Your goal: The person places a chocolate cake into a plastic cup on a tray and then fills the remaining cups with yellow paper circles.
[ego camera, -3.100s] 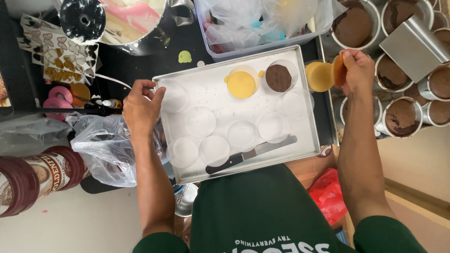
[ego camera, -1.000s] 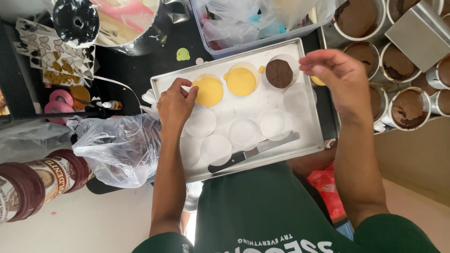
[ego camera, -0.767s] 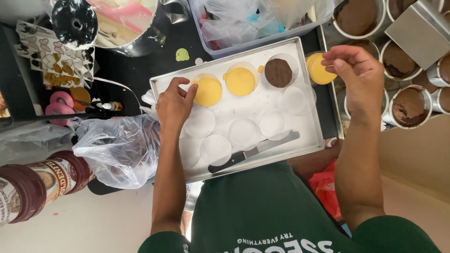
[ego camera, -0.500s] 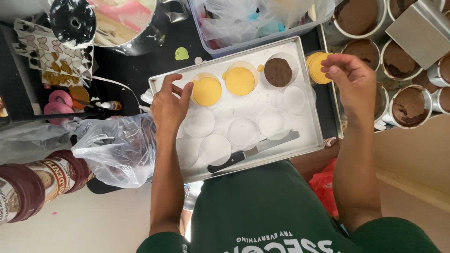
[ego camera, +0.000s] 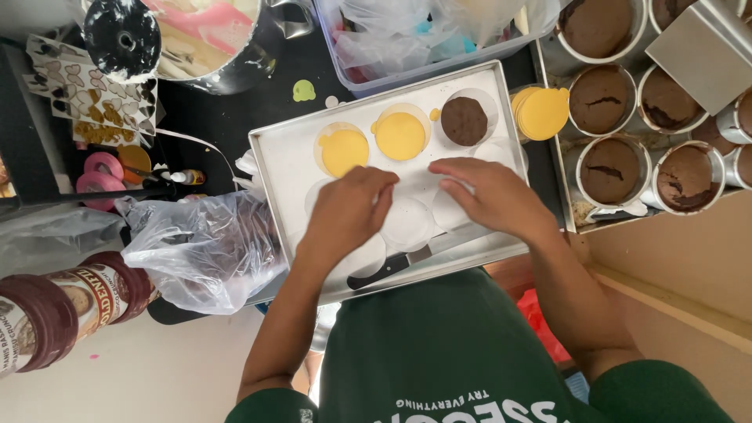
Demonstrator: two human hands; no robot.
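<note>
On the tray [ego camera: 276,168]: two yellow discs [ego camera: 399,135], one chocolate cake [ego camera: 464,120].

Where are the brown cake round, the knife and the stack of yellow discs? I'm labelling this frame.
brown cake round [ego camera: 464,121], head view, centre of its top.
knife [ego camera: 376,273], head view, black handle.
stack of yellow discs [ego camera: 544,112], head view, top disc's face.

A shallow rectangular metal baking tray [ego camera: 282,168] lies on the table, right in front of the person. Along its far edge sit two round yellow cake boards [ego camera: 343,151] side by side, with a round dark chocolate cake layer [ego camera: 464,121] to their right. Both hands, the left hand [ego camera: 345,213] and the right hand [ego camera: 489,196], are over the round white paper liners [ego camera: 407,223] in the tray's middle. A black-handled knife [ego camera: 384,270] lies at the near edge. A stack of yellow boards [ego camera: 542,113] lies just right of the tray, round metal tins of chocolate cake [ego camera: 611,168] beyond it. A crumpled clear plastic bag [ego camera: 204,247] lies left of the tray.
</note>
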